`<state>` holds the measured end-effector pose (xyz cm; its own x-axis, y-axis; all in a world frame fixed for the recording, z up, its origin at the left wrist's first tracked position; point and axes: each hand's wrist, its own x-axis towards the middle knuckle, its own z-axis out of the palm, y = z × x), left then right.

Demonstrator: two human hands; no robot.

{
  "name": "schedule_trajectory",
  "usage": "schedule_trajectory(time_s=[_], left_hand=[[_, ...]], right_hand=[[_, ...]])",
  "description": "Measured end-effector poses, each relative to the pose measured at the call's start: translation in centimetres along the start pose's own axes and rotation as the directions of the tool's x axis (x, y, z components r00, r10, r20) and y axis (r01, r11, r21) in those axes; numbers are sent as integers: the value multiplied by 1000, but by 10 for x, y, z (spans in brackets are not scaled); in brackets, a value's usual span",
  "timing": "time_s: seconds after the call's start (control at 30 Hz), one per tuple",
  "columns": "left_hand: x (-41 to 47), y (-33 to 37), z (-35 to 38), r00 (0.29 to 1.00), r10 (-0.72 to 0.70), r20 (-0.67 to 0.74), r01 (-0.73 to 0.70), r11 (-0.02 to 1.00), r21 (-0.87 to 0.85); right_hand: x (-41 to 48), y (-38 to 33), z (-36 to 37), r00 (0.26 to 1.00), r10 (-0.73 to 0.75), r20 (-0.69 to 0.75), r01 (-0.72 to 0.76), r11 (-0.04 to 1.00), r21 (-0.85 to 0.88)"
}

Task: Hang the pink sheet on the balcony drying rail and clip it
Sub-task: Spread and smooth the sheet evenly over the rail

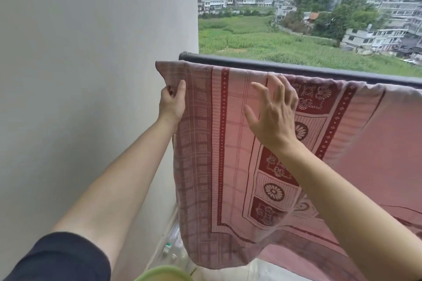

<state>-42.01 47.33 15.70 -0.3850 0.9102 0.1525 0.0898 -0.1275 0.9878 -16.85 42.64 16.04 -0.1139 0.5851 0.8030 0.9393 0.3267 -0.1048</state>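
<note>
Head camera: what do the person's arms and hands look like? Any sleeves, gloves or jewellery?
The left hand and right hand are bare: no gloves, rings or watch show. The left arm is uncovered up to a short dark sleeve at the bottom left. The right arm is uncovered to the frame edge; any sleeve there is out of view.

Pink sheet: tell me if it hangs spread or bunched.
Spread. The pink sheet hangs flat along the dark rail, pattern showing; left hand pinches its edge, right hand open before it.
</note>
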Motion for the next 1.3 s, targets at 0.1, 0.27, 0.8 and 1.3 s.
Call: schedule_trajectory(time_s=[0.1, 0.27, 0.8, 1.3], left_hand=[[12, 12, 6, 972, 25, -232, -20, 999, 26], [18, 8, 4, 952, 119, -283, -104, 992, 66], [6, -77, -41, 928, -136, -346, 317, 775, 547], [22, -29, -2, 932, 173, -319, -79, 955, 287]], right_hand=[[15, 15, -4, 1000, -26, 9, 27, 995, -96], [36, 30, -6, 994, -79, -71, 74, 995, -73], [-37, 31, 19, 957, -218, 190, 225, 974, -15], [0, 95, -36, 988, 142, 61, -117, 946, -304]])
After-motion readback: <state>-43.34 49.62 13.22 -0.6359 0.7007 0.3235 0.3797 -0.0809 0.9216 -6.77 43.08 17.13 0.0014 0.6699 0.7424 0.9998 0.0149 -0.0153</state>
